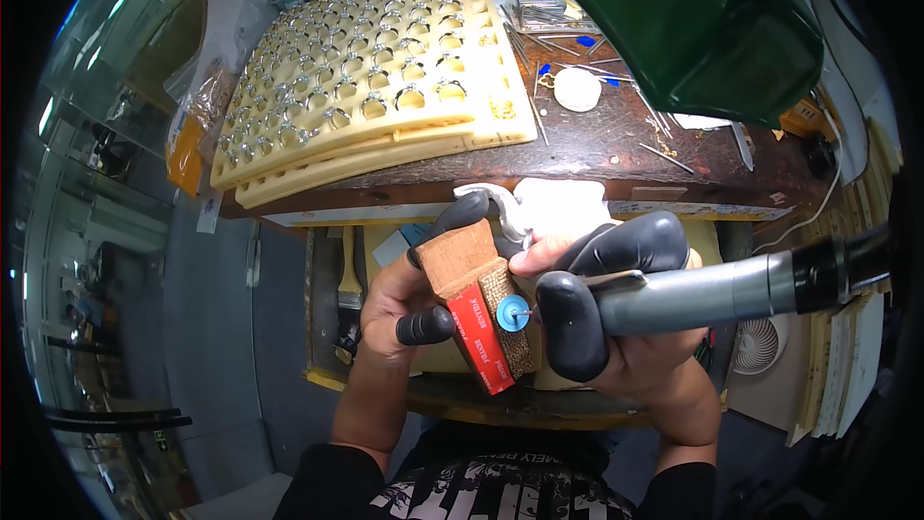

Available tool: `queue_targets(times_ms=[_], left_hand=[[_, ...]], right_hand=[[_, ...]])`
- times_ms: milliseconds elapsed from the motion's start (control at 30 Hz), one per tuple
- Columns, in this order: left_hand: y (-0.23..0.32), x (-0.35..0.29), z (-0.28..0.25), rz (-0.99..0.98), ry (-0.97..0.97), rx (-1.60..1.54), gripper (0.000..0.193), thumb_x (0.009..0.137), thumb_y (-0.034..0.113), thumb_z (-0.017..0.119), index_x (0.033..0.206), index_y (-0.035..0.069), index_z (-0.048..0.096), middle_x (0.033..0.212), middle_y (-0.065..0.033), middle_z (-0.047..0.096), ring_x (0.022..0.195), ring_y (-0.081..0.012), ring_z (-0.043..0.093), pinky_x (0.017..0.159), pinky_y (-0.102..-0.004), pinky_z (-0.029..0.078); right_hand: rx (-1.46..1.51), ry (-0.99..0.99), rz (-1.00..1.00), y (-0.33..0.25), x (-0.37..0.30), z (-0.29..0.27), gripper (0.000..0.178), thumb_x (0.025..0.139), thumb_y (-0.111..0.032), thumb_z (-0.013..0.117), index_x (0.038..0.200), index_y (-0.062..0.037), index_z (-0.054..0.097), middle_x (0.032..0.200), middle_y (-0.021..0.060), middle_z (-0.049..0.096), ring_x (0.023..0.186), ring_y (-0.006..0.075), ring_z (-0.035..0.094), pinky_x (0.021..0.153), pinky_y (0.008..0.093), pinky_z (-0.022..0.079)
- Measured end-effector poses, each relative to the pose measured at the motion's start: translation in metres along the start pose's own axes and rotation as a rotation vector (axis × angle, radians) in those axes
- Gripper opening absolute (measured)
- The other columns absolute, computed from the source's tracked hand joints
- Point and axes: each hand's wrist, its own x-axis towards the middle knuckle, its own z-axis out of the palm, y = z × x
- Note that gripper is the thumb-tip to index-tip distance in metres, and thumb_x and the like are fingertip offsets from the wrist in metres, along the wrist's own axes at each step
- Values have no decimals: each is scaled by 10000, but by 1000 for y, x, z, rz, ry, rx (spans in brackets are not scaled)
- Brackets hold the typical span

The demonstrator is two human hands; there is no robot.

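Observation:
My left hand (390,303), with black finger covers on, is closed around a brown block (456,260) that has a red printed label and a rough, speckled tan strip along one side. My right hand (621,361), also in black finger covers, grips a grey rotary handpiece (707,299). At the handpiece's tip a small blue polishing wheel (509,310) lies over the rough strip; whether it touches or spins I cannot tell. Behind both hands is a bright white cloth-like thing (563,207) at the bench edge.
Stacked cream trays (385,135) with many silver rings stand at the back left of the wooden bench (616,169). A green lamp shade (693,29) hangs over the right. Thin metal bits surround a white round thing (577,90). A brush (349,274) lies in the drawer below.

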Motion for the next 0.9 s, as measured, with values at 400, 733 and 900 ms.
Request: queue_targets(times_ms=[400,733,900], left_hand=[[1,-1,-1,-5,-15,2,869,805,129,699,1478,-147,223,1531,-296,267,1297,-428,476,1047,-621,422],[-2,-4,-6,-28,-46,-57,889,795,139,707,1495,-119,223,1512,-284,283,1236,-391,493,1030,-611,440],[-1,-2,-3,-26,2,-55,897,786,166,706,1497,-113,233,1478,-292,348,1192,-383,538,1029,-584,450]], right_hand=[[2,-39,49,-4,1,-2,145,890,-32,688,994,65,661,942,193,710,873,268,720,837,424,579],[87,-49,91,-3,1,-2,161,892,-35,690,1007,68,645,950,195,705,880,265,718,847,424,573],[102,-32,119,-5,0,-1,155,890,-24,685,990,81,629,944,202,705,885,277,719,850,430,574]])
